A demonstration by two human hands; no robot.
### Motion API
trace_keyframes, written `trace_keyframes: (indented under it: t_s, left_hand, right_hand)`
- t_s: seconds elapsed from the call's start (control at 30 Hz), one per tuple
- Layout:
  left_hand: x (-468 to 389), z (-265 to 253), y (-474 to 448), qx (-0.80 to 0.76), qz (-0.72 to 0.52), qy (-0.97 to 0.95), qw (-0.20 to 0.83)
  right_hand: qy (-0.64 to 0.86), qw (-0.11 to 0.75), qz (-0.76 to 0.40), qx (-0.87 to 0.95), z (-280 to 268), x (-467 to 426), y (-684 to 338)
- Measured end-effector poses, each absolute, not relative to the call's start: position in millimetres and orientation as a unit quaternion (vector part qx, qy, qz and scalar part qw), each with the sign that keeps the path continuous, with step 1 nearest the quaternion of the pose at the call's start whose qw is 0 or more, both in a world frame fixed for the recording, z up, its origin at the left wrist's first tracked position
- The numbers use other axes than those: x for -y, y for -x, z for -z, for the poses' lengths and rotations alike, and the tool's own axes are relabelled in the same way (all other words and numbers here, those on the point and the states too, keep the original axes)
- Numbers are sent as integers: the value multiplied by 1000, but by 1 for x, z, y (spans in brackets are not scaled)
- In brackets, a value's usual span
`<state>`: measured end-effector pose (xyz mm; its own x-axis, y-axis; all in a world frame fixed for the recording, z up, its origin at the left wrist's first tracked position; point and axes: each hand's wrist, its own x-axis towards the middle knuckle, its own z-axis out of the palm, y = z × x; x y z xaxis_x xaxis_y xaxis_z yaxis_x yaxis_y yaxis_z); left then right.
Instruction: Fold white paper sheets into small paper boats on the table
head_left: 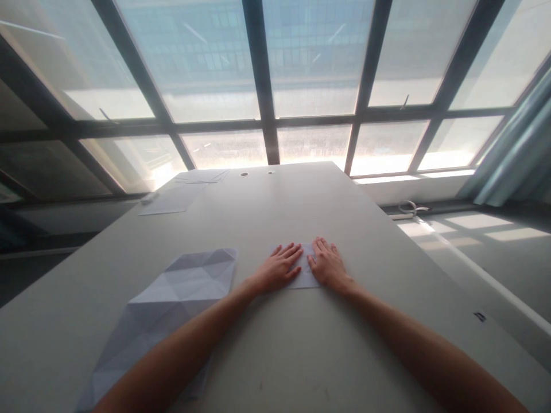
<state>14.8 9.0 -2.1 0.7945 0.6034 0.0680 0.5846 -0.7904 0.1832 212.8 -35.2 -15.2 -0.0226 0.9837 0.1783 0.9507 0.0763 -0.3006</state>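
Observation:
A small white sheet of paper, which looks folded, lies flat on the white table in front of me. My left hand rests on its left part with the fingers stretched out. On its right part lies my right hand, palm down, fingers extended and pointing away from me. Between the two hands a strip of the paper shows; the rest is hidden under them. A larger creased sheet of paper lies to the left, partly covered by my left forearm.
Flat white sheets lie at the table's far left. Two round holes, one a cable hole, sit near the far edge. A small dark mark is at the right. Beyond are windows, a curtain and a coiled cable.

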Motion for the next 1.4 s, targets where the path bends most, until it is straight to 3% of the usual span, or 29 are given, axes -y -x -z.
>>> trace_keyframes:
  t_s: [0.6,0.87,1.4]
  left_hand:
    - [-10,5,-15,-313,-63,-945,72]
    - [-6,-1,-18,-315,-79,-941,93]
    - [-9,2,-14,-316,-65,-944,73]
  right_hand:
    - [671,166,-40,721,16,35,-214]
    - [553,158,-84,814,14,38,-214]
    - [663,143,-54,733,15,35,-211]
